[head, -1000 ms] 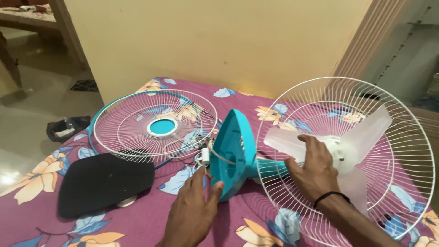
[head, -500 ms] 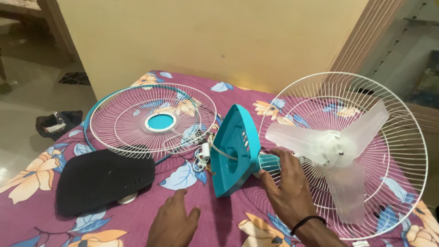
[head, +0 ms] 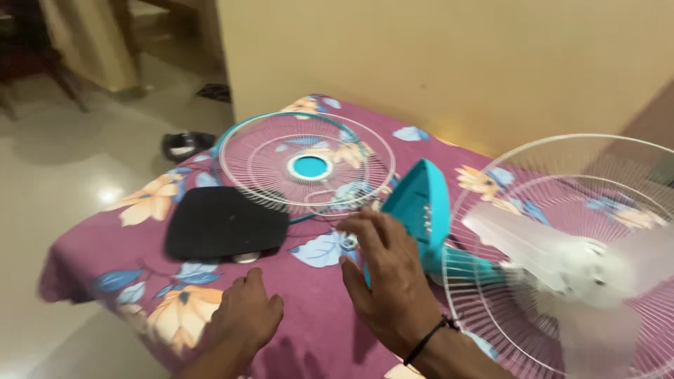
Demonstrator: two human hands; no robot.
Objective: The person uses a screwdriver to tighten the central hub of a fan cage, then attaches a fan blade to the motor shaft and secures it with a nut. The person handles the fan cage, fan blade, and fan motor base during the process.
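Bedsheet (head: 105,242), purple with orange and blue flowers, covers the bed under both my hands. My right hand (head: 382,270) hovers flat and spread, fingers loose and gripping nothing, its fingertips just beside the teal base (head: 421,203) of the fan; I cannot tell whether they touch it. A black band sits on that wrist. The base stands tipped on edge, its neck (head: 467,267) running right into the rear grill (head: 562,260), a white wire dome lying at the right side of the bed. Inside the grill sit the pale translucent blades (head: 562,263), blurred in this view. My left hand (head: 246,316) rests palm down on the sheet near the front edge of the bed, fingers lightly curled, holding nothing, well apart from the fan. Beyond it lies a black pad (head: 221,224), flat, with a small pale round thing peeking from under its near edge. Just behind the pad the front grill (head: 305,168) lies flat, white wires with a teal rim and a teal centre disc, near the base. A yellow wall (head: 456,63) rises behind the bed; tiled floor (head: 63,175) spreads to the left.
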